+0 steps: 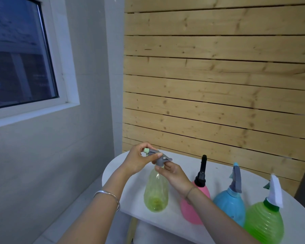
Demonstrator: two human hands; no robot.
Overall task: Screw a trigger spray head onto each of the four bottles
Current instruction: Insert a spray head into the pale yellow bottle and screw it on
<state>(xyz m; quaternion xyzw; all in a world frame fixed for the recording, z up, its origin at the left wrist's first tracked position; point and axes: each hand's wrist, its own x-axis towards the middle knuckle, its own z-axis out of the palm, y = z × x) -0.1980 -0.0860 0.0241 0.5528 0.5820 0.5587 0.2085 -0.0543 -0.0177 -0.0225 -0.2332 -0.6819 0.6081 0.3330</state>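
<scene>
Translucent yellow ribbed bottle point(156, 189) stands on the rounded white desk point(218, 175); left hand point(141, 160) fingers grip its grey spray head point(158, 156), right hand point(174, 175) fingers pinch the collar.

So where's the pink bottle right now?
The pink bottle stands on the white table, partly behind the right forearm, between the yellow-green bottle on its left and the blue bottle on its right.

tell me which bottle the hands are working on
The yellow-green translucent bottle at the row's left end; both hands grip its grey trigger head.
</scene>
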